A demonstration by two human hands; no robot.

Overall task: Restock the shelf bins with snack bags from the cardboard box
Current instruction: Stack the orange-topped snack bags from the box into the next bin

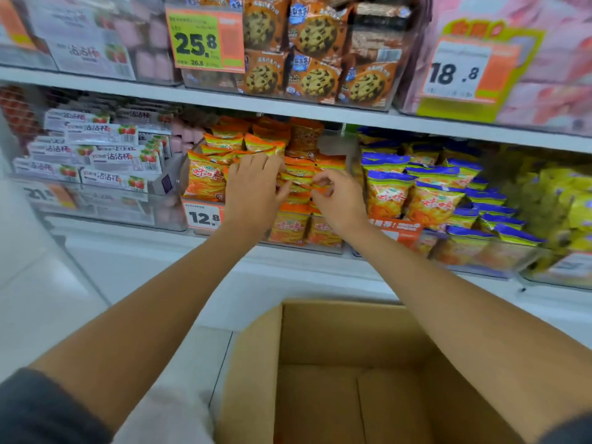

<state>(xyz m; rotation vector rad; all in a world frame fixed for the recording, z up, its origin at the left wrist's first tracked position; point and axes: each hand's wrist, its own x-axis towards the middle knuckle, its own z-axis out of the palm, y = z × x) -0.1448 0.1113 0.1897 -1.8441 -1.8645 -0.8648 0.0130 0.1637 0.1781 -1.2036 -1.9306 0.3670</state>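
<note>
- Right now the orange snack bags [298, 174] sit heaped in the clear shelf bin [336, 145], above the 12.8 price tag [203, 216].
- The left hand [253, 187] lies flat on the heap with its fingers spread, gripping nothing.
- The right hand [339, 200] appears to pinch the edge of one bag between thumb and forefinger, though blur makes this uncertain.
- The step in hand looks like settling the bags. It is best done by pressing lightly with the flat hand while the pinched bag is tucked upright, label forward.
- Soft, air-filled bags slide and crush, so gentle pressure suits them.
- Nothing should spill into the blue-topped bags [432, 200] alongside.
- The cardboard box [320, 331] stands below; what shows of its inside is bare.
</note>
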